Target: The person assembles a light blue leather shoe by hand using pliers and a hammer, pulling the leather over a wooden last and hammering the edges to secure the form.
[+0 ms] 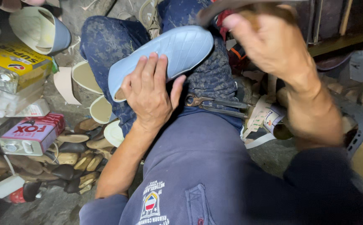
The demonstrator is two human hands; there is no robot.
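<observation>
Operator A: State the position of the left hand [150, 93].

Operator B: It rests at 9 o'clock of centre, fingers curled over the rear edge of a pale blue shoe sole [164, 54], pressing it against the knee.

Operator A: And the right hand [273, 41]?

Operator B: Raised at 1 o'clock, blurred, closed round a dark tool [239, 7] (type cannot be told).

Operator A: Adjacent items?

Operator B: Pincers [214, 104] lie on the lap at centre. Two tin cans, yellow [14, 64] and red [33, 133], sit at 9 o'clock.

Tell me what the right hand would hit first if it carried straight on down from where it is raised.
Probably the blue shoe sole that the left hand presses on the knee. The right hand hovers blurred above its toe end, gripping a dark tool; depth is unclear.
</observation>
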